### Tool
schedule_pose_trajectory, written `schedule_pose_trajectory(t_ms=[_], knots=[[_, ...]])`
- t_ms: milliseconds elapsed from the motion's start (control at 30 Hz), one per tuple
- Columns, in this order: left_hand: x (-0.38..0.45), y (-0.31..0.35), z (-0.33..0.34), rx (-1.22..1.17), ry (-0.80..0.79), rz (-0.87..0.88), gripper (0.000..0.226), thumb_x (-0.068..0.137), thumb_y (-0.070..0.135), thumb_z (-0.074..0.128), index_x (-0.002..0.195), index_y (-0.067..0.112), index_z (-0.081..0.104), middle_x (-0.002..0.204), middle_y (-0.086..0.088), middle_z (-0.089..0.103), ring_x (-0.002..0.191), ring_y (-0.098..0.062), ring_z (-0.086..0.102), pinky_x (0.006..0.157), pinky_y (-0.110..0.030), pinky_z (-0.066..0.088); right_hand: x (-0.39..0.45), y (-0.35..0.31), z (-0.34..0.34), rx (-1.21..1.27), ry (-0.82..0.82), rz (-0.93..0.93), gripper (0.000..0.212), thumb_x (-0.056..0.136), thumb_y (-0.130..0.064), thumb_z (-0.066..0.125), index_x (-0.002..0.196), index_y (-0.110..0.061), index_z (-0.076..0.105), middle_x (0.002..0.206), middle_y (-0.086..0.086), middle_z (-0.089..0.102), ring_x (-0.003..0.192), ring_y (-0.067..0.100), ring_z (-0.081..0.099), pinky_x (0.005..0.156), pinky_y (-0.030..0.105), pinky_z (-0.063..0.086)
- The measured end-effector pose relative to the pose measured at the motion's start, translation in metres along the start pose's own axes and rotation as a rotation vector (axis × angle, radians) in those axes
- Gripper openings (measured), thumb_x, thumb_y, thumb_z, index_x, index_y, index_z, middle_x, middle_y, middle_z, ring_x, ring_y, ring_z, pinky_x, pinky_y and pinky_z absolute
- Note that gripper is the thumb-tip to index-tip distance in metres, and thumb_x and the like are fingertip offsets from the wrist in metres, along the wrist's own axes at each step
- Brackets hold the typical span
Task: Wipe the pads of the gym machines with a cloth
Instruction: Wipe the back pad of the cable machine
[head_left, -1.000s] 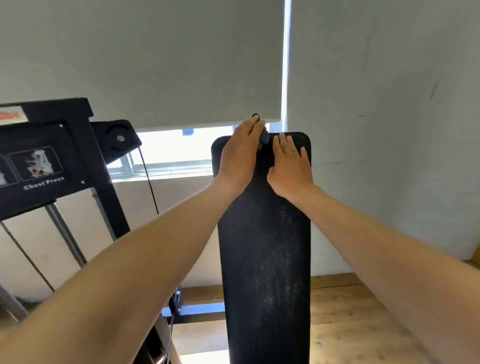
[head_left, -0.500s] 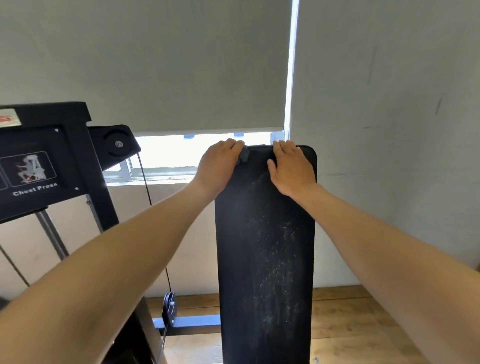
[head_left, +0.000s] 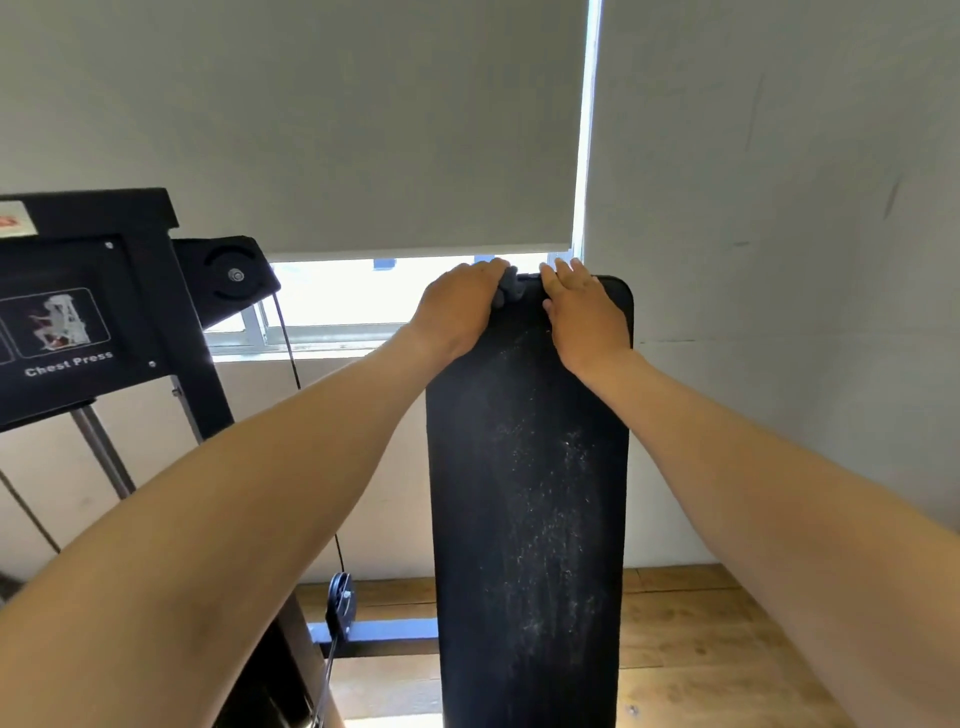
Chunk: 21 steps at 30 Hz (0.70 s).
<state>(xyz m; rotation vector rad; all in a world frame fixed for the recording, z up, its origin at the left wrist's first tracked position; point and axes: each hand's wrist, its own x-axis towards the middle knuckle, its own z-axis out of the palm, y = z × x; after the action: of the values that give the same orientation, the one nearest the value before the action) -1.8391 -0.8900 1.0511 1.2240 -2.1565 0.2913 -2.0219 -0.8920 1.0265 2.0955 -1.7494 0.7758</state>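
Observation:
A long black back pad stands upright in the middle, its surface flecked with pale dust. My left hand sits at the pad's top left corner, fingers curled over a small grey cloth of which only a wad shows. My right hand lies flat on the top of the pad just right of the cloth, fingers reaching over the upper edge.
A black chest press frame with a pulley and cable stands to the left. Behind the pad are a window under a grey roller blind, a grey wall on the right, and a wooden floor below.
My left hand has slid with the cloth from the middle of the pad's top edge to its left corner. My right hand has stayed at the top of the pad.

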Motion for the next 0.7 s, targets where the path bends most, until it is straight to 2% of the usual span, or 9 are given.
schedule_pose_trajectory(t_ms=[67,167,233,333,400,600,700], knots=[[-0.003,-0.005,-0.003,-0.020,-0.007,0.010,0.023,0.099,0.027,0.044,0.097,0.024,0.066,0.091,0.004,0.065,0.084,-0.018,0.060,0.082,-0.035,0.050,0.000,0.000,0.001,0.002,0.013,-0.004,0.053,0.112,-0.021,0.038,0.163,-0.015,0.022,0.170,0.007,0.021,0.158,0.025,0.013,0.123,0.038,0.027],[-0.008,-0.001,0.001,-0.040,0.051,-0.012,0.020,0.096,0.019,0.046,0.088,0.018,0.065,0.083,0.002,0.062,0.076,-0.015,0.056,0.073,-0.032,0.047,-0.003,-0.002,0.001,0.009,0.022,0.001,0.053,0.113,-0.021,0.037,0.163,-0.015,0.022,0.170,0.007,0.020,0.158,0.025,0.012,0.124,0.037,0.024],[-0.008,0.002,0.003,-0.080,0.110,-0.043,0.020,0.096,0.013,0.047,0.089,0.016,0.066,0.082,0.004,0.061,0.075,-0.012,0.054,0.070,-0.029,0.044,-0.003,-0.002,0.000,0.014,0.030,-0.001,0.052,0.113,-0.021,0.036,0.163,-0.014,0.022,0.170,0.007,0.021,0.158,0.025,0.013,0.124,0.037,0.023],[-0.007,0.003,0.005,-0.045,0.136,-0.031,0.018,0.095,0.003,0.052,0.099,0.012,0.068,0.091,0.000,0.064,0.081,-0.018,0.056,0.075,-0.030,0.045,-0.002,-0.001,0.000,0.019,0.032,-0.001,0.052,0.113,-0.021,0.036,0.163,-0.015,0.022,0.170,0.007,0.021,0.158,0.025,0.013,0.124,0.037,0.022],[-0.007,0.004,0.007,-0.057,0.157,-0.040,0.016,0.095,0.004,0.053,0.096,0.014,0.066,0.088,0.000,0.063,0.079,-0.018,0.055,0.074,-0.028,0.042,-0.002,-0.002,0.002,0.017,0.042,0.001,0.052,0.113,-0.021,0.036,0.163,-0.015,0.023,0.169,0.006,0.022,0.158,0.025,0.013,0.124,0.036,0.022],[-0.003,0.000,0.014,-0.046,0.174,-0.048,0.014,0.097,0.007,0.056,0.094,0.017,0.066,0.087,0.001,0.064,0.081,-0.018,0.059,0.082,-0.036,0.054,-0.003,-0.004,0.007,0.041,0.075,0.007,0.052,0.112,-0.018,0.039,0.162,-0.013,0.026,0.169,0.008,0.024,0.158,0.027,0.014,0.126,0.039,0.020],[-0.003,-0.001,0.016,-0.040,0.198,-0.049,0.015,0.098,0.007,0.056,0.100,0.017,0.067,0.093,0.001,0.066,0.084,-0.015,0.058,0.084,-0.031,0.052,-0.002,-0.005,0.009,0.038,0.080,0.015,0.052,0.112,-0.019,0.038,0.162,-0.014,0.024,0.169,0.008,0.022,0.158,0.026,0.012,0.126,0.039,0.018]])
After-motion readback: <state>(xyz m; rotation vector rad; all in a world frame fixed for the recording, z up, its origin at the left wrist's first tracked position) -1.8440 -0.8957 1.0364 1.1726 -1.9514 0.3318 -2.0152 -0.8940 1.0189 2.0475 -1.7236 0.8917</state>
